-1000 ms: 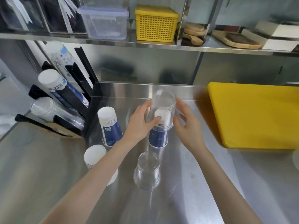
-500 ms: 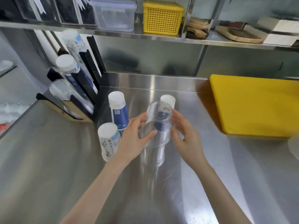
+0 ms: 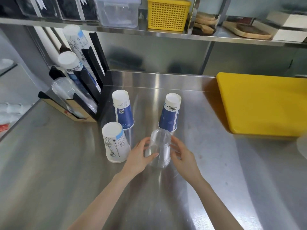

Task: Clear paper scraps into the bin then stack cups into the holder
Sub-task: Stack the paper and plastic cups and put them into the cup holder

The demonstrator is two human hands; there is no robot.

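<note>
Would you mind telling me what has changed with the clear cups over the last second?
The clear cup, held over a blue paper cup a second ago, came down toward the person onto the second clear cup, now nested on the counter. The left hand and right hand kept their hold. The paper cups and holder stayed.

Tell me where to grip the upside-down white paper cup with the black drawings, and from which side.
Grip the white paper cup with black drawings around its mid wall, coming from its open left side. It stands inverted and narrows upward, so a top pinch would slip. The left hand and clear plastic cup crowd its right.
</note>
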